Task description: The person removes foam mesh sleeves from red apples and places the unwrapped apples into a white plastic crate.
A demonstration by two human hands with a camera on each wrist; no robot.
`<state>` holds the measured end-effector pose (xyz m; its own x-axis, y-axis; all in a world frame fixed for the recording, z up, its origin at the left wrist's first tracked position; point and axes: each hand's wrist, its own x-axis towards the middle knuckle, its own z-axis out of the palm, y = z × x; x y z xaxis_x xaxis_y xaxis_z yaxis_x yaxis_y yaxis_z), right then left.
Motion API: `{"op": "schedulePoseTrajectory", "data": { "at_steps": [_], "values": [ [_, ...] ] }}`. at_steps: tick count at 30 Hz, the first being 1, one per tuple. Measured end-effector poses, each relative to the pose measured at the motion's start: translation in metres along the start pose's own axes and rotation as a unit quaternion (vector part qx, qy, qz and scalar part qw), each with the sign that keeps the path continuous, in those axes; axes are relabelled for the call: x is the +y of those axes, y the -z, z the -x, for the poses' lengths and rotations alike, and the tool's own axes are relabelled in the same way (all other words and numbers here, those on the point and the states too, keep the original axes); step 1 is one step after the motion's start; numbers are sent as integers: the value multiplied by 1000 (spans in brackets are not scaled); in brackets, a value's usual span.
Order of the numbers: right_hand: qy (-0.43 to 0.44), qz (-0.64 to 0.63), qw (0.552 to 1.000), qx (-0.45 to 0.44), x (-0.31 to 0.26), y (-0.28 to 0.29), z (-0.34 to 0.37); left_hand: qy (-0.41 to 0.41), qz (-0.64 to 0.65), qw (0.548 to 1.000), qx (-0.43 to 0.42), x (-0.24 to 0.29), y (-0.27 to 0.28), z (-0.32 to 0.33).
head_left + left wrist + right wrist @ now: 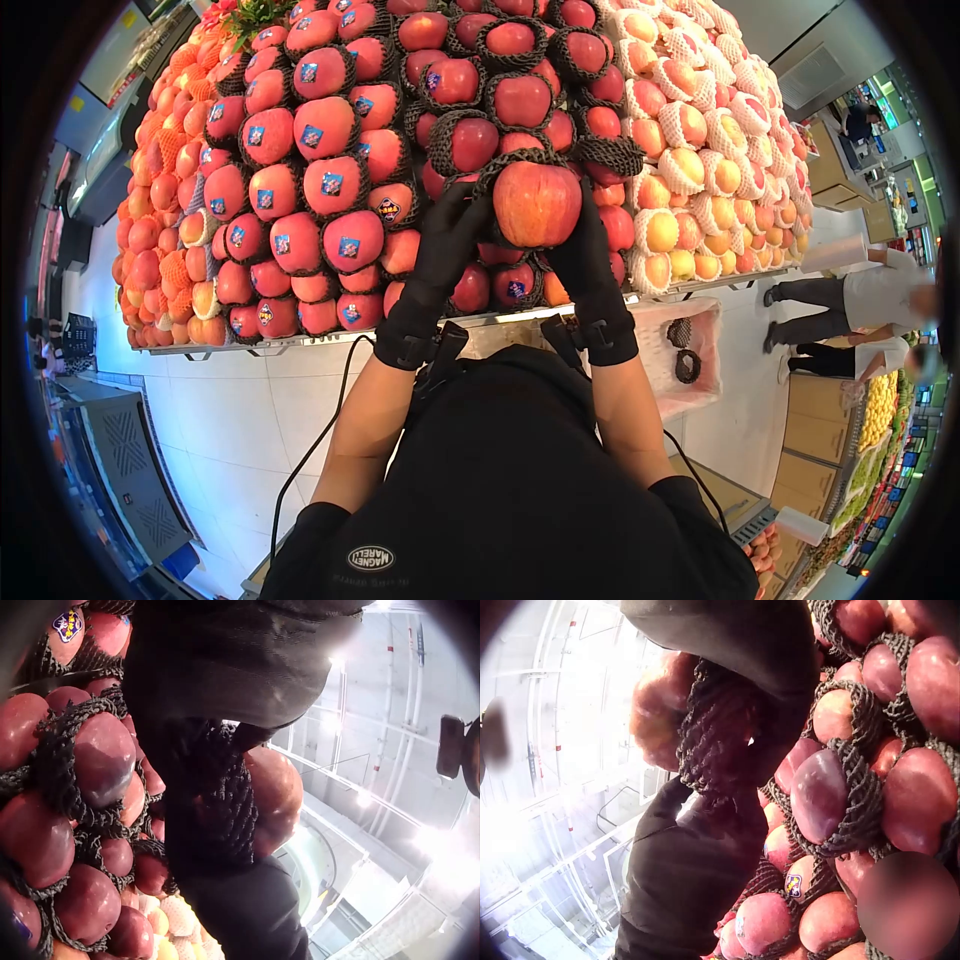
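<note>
A large red-and-yellow apple (537, 205) is held up between my two black-gloved hands, over the front of the fruit display. Black foam netting (234, 799) wraps its lower part, while its smooth top stays bare. My left hand (450, 240) grips the apple from the left side. From the other side my right hand (587, 245) curls round it, thumb and fingers on the netting (712, 727) in the right wrist view. Just behind the held apple sit dark red apples (522, 100) in black nets.
Pink apples with blue stickers (297, 248) fill the display's left part; pale-netted fruit (690, 120) fills its right. A pink-lined bin (690, 340) with loose black nets stands on the floor to the right. Two people (850, 305) stand farther right. A black cable (320, 440) hangs at my left.
</note>
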<state>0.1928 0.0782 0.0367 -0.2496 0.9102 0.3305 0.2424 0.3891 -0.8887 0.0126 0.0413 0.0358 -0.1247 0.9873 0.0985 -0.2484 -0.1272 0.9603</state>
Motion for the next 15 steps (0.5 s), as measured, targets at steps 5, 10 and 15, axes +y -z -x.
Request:
{"op": "schedulePoseTrajectory", "data": {
  "at_steps": [5,10,15],
  "values": [
    [17,-19,999,-21,0,3,-1,-22,-79,996,34,7,-2,-6],
    [2,-113,993,-23,-1,-6,7,2,-37,997,62,11,-7,-10],
    [29,-53,998,-6,-2,-9,13,81,-33,995,57,2,-2,-13]
  ]
}}
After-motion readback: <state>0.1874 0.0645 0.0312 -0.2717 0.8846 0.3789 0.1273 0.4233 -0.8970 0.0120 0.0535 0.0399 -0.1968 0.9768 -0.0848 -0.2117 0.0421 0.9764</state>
